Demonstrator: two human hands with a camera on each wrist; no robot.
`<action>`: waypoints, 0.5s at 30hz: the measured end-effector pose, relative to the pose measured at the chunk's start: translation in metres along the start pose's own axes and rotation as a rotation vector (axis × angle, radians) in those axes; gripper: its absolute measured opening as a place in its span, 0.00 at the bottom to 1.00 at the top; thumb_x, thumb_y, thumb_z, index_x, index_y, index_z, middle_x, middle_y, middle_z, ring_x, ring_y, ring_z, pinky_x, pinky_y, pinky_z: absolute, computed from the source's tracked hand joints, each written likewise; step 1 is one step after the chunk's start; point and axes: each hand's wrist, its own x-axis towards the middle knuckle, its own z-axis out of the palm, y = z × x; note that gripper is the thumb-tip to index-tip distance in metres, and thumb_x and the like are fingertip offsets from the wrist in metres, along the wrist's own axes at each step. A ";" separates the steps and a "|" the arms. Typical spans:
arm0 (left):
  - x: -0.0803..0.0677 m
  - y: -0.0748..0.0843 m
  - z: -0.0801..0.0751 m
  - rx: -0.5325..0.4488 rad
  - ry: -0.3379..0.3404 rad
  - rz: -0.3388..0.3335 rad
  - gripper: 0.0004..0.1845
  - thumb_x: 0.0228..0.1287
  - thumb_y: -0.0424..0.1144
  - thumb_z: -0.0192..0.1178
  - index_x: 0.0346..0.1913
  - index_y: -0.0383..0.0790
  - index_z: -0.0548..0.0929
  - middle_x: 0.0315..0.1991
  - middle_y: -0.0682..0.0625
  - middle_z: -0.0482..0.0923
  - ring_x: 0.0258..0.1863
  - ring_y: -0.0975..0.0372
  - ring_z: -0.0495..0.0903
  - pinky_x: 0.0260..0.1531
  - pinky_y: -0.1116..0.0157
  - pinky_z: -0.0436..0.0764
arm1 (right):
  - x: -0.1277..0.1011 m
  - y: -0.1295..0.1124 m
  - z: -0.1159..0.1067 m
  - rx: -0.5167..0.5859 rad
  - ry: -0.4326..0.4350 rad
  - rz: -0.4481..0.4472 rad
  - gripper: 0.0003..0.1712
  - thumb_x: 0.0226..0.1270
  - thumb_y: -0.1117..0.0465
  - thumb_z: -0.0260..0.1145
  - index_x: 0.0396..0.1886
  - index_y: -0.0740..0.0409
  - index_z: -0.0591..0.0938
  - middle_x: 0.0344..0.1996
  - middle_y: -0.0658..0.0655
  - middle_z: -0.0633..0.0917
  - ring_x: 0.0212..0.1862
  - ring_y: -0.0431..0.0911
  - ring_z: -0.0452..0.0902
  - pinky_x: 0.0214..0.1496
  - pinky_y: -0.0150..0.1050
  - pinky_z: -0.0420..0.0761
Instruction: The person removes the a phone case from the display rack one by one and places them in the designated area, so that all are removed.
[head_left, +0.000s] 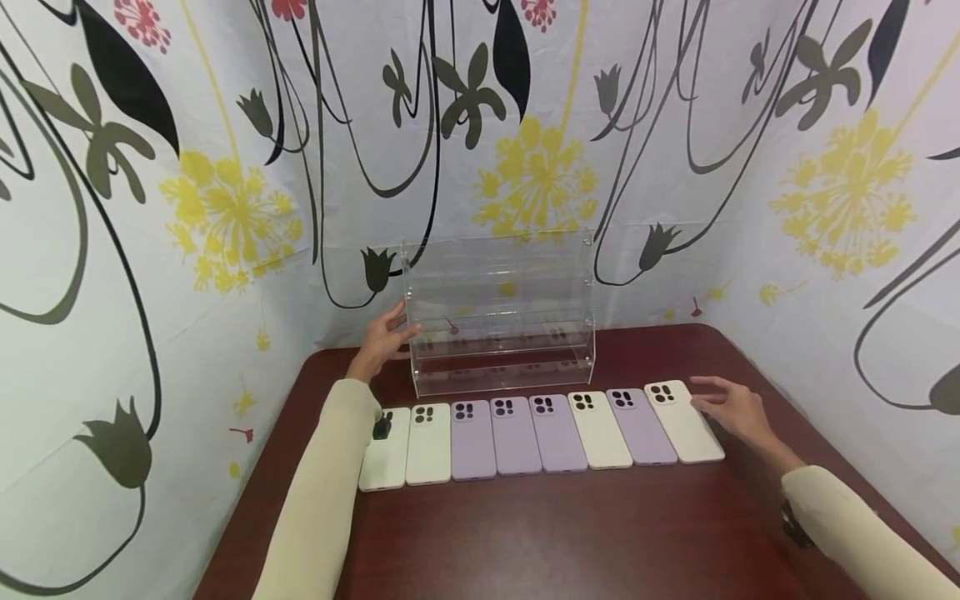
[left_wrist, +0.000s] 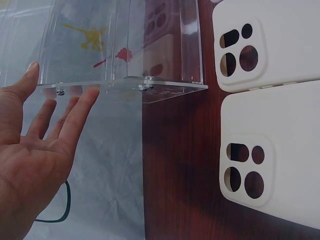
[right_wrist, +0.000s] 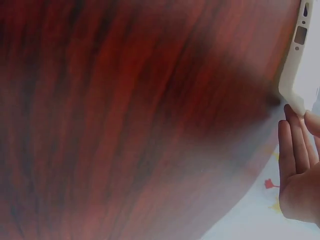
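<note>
1. While phone cases (head_left: pixel 540 433) lined mid-counter (head_left: pixel 570 525), bare wood stayed free near its front edge.
2. Left hand (head_left: pixel 384 337) was open, fingers straight against the clear rack's (head_left: pixel 501 312) left wall.
3. Right hand (head_left: pixel 731 408) was open, fingertips beside the rightmost cream case (head_left: pixel 684 421).

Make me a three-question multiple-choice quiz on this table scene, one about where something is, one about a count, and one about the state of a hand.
1. Where does the clear acrylic rack stand?
A. Behind the row of phone cases
B. In front of the row
C. On top of the cases

2. How many purple phone cases lie in the row?
A. Two
B. Four
C. Six

3. How is the left hand?
A. Gripping a phone case
B. Open, fingers straight at the rack's side panel
C. Closed in a fist on the table

Answers:
1 A, the rack is nearer the wall than the row.
2 B, four purple among eight cases, the others cream.
3 B, the left wrist view shows straight fingers at the panel edge.
</note>
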 end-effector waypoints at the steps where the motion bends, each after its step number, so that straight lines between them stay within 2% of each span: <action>1: 0.002 -0.004 -0.001 0.000 0.005 0.002 0.42 0.77 0.36 0.62 0.84 0.57 0.52 0.83 0.39 0.51 0.72 0.41 0.70 0.62 0.38 0.78 | -0.001 0.000 0.001 -0.003 -0.002 0.000 0.25 0.68 0.60 0.76 0.61 0.64 0.84 0.35 0.63 0.92 0.38 0.60 0.90 0.41 0.50 0.87; 3: 0.004 -0.008 0.000 0.003 0.012 0.007 0.42 0.77 0.37 0.62 0.84 0.60 0.53 0.83 0.40 0.52 0.72 0.41 0.70 0.62 0.39 0.78 | -0.002 0.001 0.001 -0.009 -0.006 -0.003 0.24 0.68 0.60 0.76 0.60 0.65 0.84 0.35 0.64 0.92 0.39 0.62 0.90 0.46 0.62 0.83; 6: 0.004 -0.009 0.001 0.011 0.018 0.015 0.42 0.76 0.38 0.63 0.84 0.61 0.53 0.82 0.40 0.52 0.72 0.42 0.70 0.61 0.40 0.79 | -0.002 0.002 0.002 -0.006 -0.011 0.002 0.24 0.68 0.60 0.75 0.60 0.65 0.84 0.35 0.64 0.91 0.41 0.64 0.89 0.49 0.67 0.80; 11: 0.004 -0.008 0.001 0.016 0.017 0.042 0.42 0.76 0.38 0.63 0.84 0.59 0.53 0.82 0.39 0.53 0.71 0.41 0.71 0.60 0.40 0.80 | -0.002 0.003 0.002 -0.025 0.008 -0.008 0.24 0.67 0.60 0.76 0.60 0.64 0.84 0.34 0.63 0.92 0.41 0.65 0.89 0.45 0.62 0.81; 15: 0.005 -0.008 0.000 0.001 0.027 0.067 0.41 0.76 0.37 0.63 0.84 0.57 0.55 0.82 0.38 0.54 0.70 0.41 0.72 0.60 0.39 0.79 | -0.002 0.002 0.003 -0.048 0.039 -0.030 0.26 0.65 0.59 0.78 0.60 0.63 0.84 0.33 0.62 0.92 0.42 0.66 0.88 0.39 0.49 0.80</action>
